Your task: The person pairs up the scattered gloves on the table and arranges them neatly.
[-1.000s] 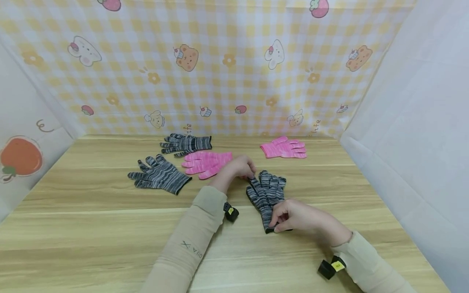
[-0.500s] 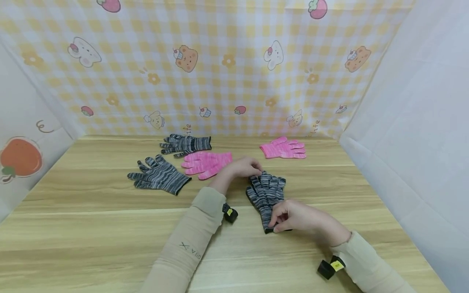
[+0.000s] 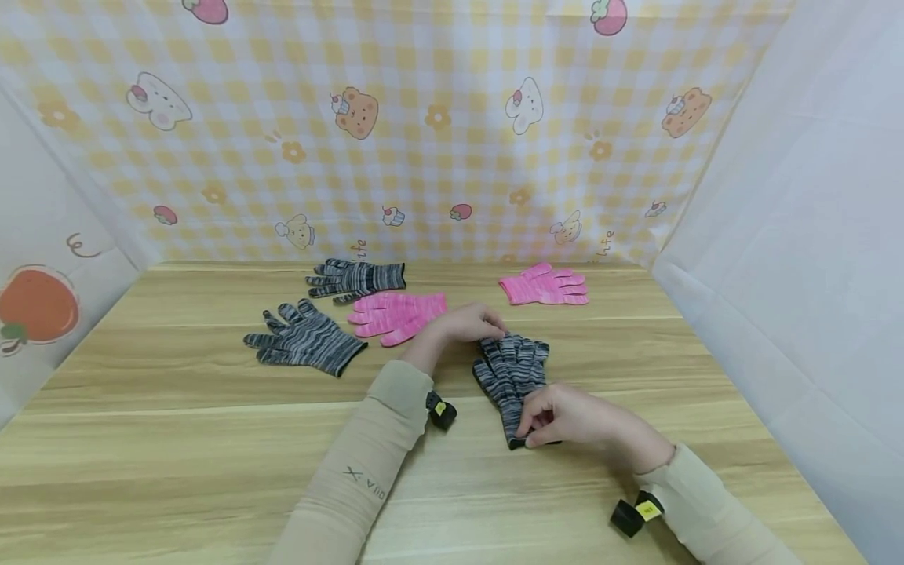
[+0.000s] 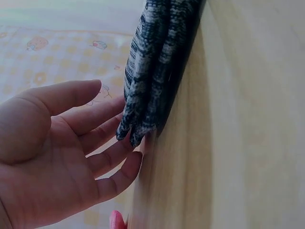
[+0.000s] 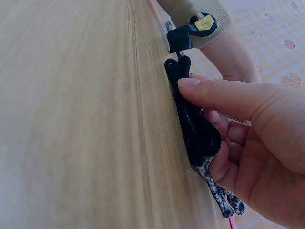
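Grey-and-black striped knit gloves (image 3: pixel 510 369) lie stacked right of centre, fingers pointing away and cuffs toward me. My right hand (image 3: pixel 568 414) pinches their black cuffs (image 5: pixel 193 129), thumb on the upper side and curled fingers below, as the right wrist view shows. At the far end, my left hand (image 3: pixel 469 322) touches the glove fingertips (image 4: pixel 136 124). In the left wrist view its fingers are loosely bent behind those tips, and the thumb stands apart from them. Parts of the cuffs are hidden by my right hand in the head view.
Left of my left forearm lie a striped grey glove (image 3: pixel 307 339), another striped grey glove (image 3: pixel 358 278) and a pink glove (image 3: pixel 397 316) close together. A second pink glove (image 3: pixel 544 285) lies at the back right. A checked cloth (image 3: pixel 438 141) hangs behind the wooden table (image 3: pixel 212 471).
My left hand has shifted slightly right along the glove tips, and a glove finger at the left now sits closer to the others. My right hand keeps its place on the cuffs.
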`<state>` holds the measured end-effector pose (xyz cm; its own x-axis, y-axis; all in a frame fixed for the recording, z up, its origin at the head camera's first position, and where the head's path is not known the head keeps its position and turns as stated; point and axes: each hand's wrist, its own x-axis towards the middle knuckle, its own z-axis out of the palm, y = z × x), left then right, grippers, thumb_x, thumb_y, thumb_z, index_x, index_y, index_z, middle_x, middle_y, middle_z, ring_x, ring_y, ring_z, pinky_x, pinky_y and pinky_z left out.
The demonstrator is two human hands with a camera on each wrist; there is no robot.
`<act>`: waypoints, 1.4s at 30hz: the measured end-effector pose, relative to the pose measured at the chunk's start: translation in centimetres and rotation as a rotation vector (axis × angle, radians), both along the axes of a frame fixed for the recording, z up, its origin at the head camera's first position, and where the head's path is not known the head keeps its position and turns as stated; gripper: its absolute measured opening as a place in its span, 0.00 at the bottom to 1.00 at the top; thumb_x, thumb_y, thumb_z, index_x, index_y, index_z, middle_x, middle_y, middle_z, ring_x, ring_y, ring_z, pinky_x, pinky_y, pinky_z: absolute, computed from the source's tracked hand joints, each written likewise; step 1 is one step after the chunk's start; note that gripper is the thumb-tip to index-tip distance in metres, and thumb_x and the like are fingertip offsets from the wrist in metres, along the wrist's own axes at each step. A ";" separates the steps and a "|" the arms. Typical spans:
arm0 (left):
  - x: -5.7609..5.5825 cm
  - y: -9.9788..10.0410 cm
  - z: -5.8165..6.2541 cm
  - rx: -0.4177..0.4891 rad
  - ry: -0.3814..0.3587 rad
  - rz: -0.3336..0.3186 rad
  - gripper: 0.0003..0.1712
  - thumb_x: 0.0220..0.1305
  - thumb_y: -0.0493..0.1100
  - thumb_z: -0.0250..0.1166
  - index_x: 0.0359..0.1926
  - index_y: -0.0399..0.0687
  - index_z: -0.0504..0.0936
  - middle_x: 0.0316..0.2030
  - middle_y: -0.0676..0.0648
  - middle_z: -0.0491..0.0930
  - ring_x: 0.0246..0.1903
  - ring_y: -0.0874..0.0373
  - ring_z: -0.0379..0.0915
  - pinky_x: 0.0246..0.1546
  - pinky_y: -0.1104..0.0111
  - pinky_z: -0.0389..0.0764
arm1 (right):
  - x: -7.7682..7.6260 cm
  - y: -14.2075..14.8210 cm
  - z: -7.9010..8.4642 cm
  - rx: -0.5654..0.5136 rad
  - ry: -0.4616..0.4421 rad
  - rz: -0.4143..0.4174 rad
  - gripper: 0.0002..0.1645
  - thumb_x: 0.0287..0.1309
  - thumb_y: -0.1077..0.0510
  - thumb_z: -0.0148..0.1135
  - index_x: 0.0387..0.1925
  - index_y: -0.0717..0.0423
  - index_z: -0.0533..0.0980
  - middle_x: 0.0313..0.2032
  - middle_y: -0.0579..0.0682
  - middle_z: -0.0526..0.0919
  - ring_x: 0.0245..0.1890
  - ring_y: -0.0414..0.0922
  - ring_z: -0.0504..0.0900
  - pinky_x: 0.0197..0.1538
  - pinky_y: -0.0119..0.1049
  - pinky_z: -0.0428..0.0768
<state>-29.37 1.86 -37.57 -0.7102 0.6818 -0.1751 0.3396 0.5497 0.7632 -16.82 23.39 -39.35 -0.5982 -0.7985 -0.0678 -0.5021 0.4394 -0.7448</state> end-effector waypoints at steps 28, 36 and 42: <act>0.7 0.3 0.5 -0.109 0.005 -0.028 0.17 0.69 0.42 0.57 0.52 0.38 0.81 0.52 0.44 0.77 0.53 0.54 0.71 0.55 0.67 0.70 | 0.0 -0.1 -0.1 -0.006 -0.004 0.000 0.05 0.53 0.59 0.69 0.34 0.48 0.85 0.26 0.36 0.76 0.26 0.33 0.72 0.29 0.29 0.75; 0.6 0.5 0.0 -0.093 -0.007 -0.032 0.20 0.71 0.42 0.54 0.58 0.35 0.76 0.61 0.41 0.67 0.61 0.49 0.62 0.62 0.64 0.64 | -0.1 0.0 -0.2 0.007 -0.001 0.001 0.06 0.53 0.59 0.69 0.34 0.47 0.85 0.26 0.36 0.77 0.26 0.33 0.73 0.29 0.29 0.75; 0.5 0.4 -0.1 -0.108 0.011 -0.055 0.20 0.71 0.43 0.55 0.58 0.36 0.77 0.59 0.41 0.68 0.60 0.49 0.63 0.62 0.63 0.64 | -0.1 0.0 -0.1 0.001 0.001 0.011 0.06 0.53 0.61 0.69 0.34 0.47 0.85 0.26 0.35 0.76 0.26 0.33 0.72 0.28 0.29 0.75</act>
<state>-28.86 2.28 -37.63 -0.6744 0.6976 -0.2420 0.3796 0.6087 0.6967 -16.93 23.37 -39.50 -0.5896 -0.8049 -0.0679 -0.5072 0.4344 -0.7443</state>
